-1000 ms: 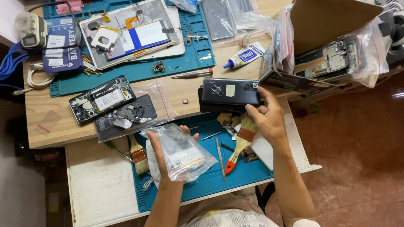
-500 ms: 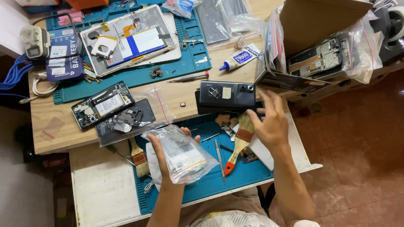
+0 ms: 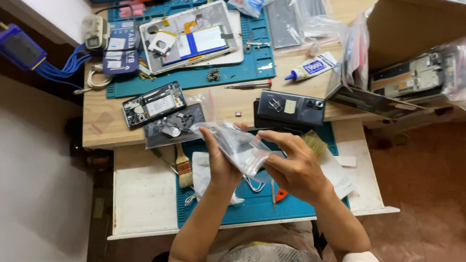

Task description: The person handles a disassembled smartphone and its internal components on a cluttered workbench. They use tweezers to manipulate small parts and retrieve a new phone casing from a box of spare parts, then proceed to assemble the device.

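**A:** What is held over the tabletop (image 3: 110, 132)?

**B:** A clear plastic bag (image 3: 237, 146) with a flat dark part inside is gripped from both sides. The left hand (image 3: 220, 159) is closed on its lower left edge, thumb on top; the right hand (image 3: 294, 166) is clamped on its right end, fingers curled over the film.

**A:** Where is the bag placed in the scene?

**B:** It is raised above the near blue work mat (image 3: 250, 206), just in front of a dark phone (image 3: 290, 107) laid back-up at the tabletop's edge.

**A:** What is seen around it?

**B:** An opened phone (image 3: 153, 104) and a grey back panel (image 3: 174, 125) are laid to the left, a brush (image 3: 183, 164) just below them. A disassembled tablet (image 3: 193, 36) is set on the far blue mat (image 3: 258, 63), with a glue tube (image 3: 313, 66) to its right. A cardboard box (image 3: 413, 29) of bagged parts is stood at the far right. Tweezers (image 3: 273, 194) are partly hidden beneath the right hand.
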